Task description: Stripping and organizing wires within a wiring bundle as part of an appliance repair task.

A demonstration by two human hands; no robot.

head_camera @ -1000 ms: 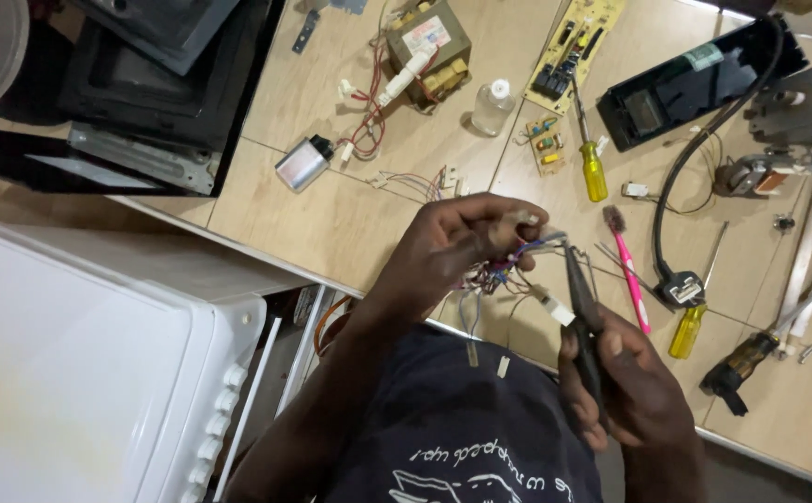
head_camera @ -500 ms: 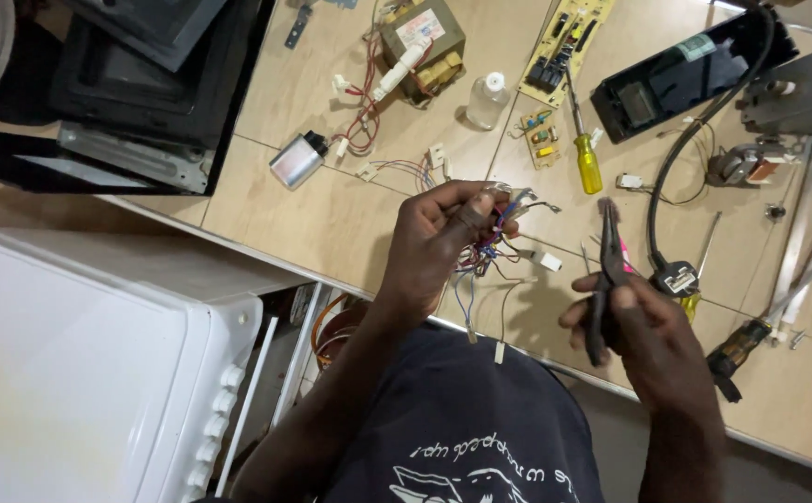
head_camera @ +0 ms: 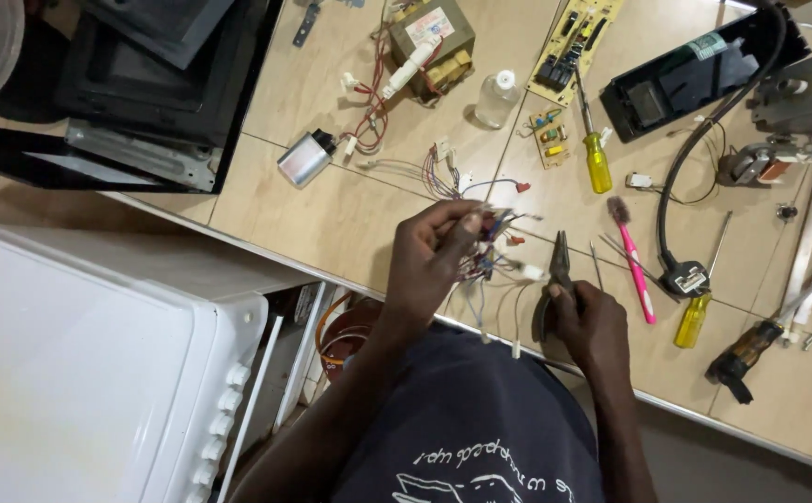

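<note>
Left hand: closed on a tangled bundle of thin coloured wires, held above the tan tiled desk. Right hand: gripped dark-handled pliers, tips near the bundle. Small clear plastic bottle, white-capped, upright on desk; contents indiscernible.

Yellow-handled screwdriver, pink brush, beige tiled table, white appliance, multicoloured wires.

Single head view, looking steeply down, close over workbench

Repair workshop: circuit boards; screwdrivers; transformer
</note>
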